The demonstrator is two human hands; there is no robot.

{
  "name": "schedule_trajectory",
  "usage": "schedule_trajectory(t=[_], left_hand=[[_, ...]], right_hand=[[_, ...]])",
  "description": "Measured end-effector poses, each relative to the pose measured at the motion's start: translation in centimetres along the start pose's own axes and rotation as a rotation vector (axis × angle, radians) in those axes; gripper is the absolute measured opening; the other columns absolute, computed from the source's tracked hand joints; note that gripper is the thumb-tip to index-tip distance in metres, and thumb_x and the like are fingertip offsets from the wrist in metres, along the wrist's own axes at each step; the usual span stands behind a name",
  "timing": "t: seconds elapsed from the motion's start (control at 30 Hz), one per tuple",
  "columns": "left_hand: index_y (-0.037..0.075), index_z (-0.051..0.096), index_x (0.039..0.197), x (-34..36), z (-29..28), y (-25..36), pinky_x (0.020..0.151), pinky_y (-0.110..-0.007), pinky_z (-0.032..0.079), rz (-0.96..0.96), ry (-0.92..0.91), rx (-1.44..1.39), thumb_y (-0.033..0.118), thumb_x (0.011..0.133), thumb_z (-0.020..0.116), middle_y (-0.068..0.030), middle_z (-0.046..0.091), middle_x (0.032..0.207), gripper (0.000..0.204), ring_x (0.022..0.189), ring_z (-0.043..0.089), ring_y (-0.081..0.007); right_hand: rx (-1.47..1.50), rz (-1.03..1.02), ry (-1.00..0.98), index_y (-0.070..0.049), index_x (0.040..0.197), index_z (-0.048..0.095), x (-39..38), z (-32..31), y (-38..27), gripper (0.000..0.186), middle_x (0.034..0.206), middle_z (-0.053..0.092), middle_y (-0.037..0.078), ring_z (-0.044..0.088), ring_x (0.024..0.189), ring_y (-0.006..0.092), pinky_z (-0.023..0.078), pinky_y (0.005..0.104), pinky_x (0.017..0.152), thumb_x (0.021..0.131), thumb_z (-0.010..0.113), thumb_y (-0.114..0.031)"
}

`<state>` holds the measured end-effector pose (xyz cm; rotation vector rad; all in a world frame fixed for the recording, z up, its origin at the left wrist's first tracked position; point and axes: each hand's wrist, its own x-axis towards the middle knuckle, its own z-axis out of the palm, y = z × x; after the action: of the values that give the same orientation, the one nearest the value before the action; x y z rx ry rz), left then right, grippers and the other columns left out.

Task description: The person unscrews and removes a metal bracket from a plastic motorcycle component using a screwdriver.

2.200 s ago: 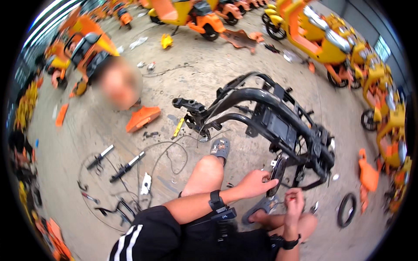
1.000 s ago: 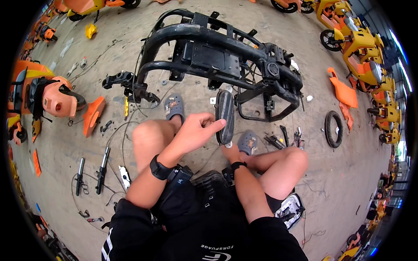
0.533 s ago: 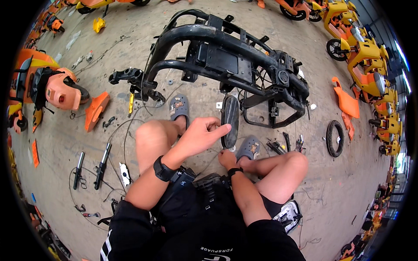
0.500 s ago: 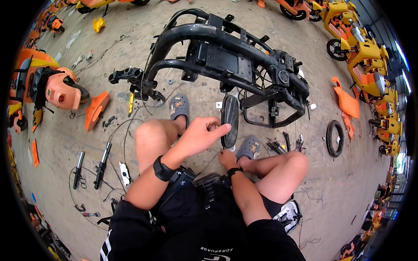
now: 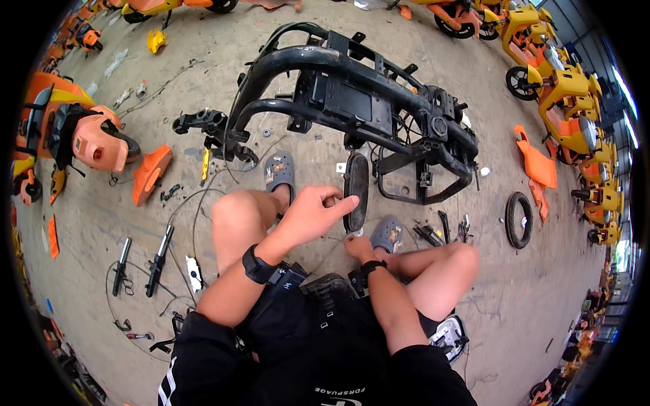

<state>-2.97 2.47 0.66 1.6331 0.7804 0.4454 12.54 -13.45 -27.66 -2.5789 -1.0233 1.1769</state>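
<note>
I have the left grip (image 5: 313, 214) clamped on a black oval part (image 5: 356, 191), thumb across its face and fingers curled at its left edge. The part stands on end, slightly tilted. My right grip (image 5: 359, 247) sits just under the part's near end, fingers curled in; I cannot tell whether it holds anything.

The part's far end overlaps, in view, the near side of a black tubular frame (image 5: 352, 99). Whether the two are joined or merely close, I cannot tell.

Condition noted: the frame is largely bare, with no wheel or body panel seen on it. I judge the stripping of these as done; the black oval part is unsettled, since it is in hand and its fastening is unconfirmed.

Farther out, two fork tubes (image 5: 159, 260) lie loose on the floor at left, with an orange panel (image 5: 150, 176) beyond them. At right lie a black tyre (image 5: 512, 220) and another orange piece (image 5: 538, 161). A partly dismantled scooter (image 5: 101, 141) stands far left. None of these loose items is attached to the frame.
</note>
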Motion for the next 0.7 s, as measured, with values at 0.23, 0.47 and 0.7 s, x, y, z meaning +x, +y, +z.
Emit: schedule_trajectory(t=[0.23, 0.47, 0.7], left_hand=[[-0.006, 0.059, 0.080, -0.2, 0.0, -0.6, 0.049, -0.027, 0.037, 0.083, 0.074, 0.114, 0.028, 0.089, 0.069, -0.0034, 0.055, 0.064, 0.036, 0.053, 0.044, -0.0081], [-0.001, 0.044, 0.078, 0.2, -0.1, -2.7, 0.045, -0.029, 0.047, -0.084, 0.159, 0.052, 0.023, 0.088, 0.068, -0.0082, 0.055, 0.066, 0.035, 0.054, 0.058, -0.0137], [-0.001, 0.062, 0.085, 0.7, 1.1, -2.3, 0.062, -0.032, 0.047, -0.095, 0.294, -0.181, 0.026, 0.075, 0.071, -0.0097, 0.062, 0.069, 0.031, 0.066, 0.059, -0.0186]], right_hand=[[0.043, -0.188, -0.006, -0.006, 0.092, 0.074, 0.5, -10.9, -1.9, 0.032, 0.089, 0.069, 0.021, 0.067, 0.086, 0.0362, 0.052, 0.0418, 0.079, 0.077, 0.062, -0.031], [0.119, -0.308, 0.057, -0.003, 0.092, 0.074, -7.2, -23.5, -5.5, 0.031, 0.076, 0.068, 0.019, 0.066, 0.070, 0.0257, 0.051, 0.0352, 0.068, 0.079, 0.063, -0.029], [0.887, -0.235, -0.095, 0.002, 0.093, 0.069, -15.8, -28.0, -7.0, 0.019, 0.058, 0.042, -0.006, 0.033, 0.046, 0.0027, 0.024, 0.0200, 0.042, 0.092, 0.055, -0.011]])
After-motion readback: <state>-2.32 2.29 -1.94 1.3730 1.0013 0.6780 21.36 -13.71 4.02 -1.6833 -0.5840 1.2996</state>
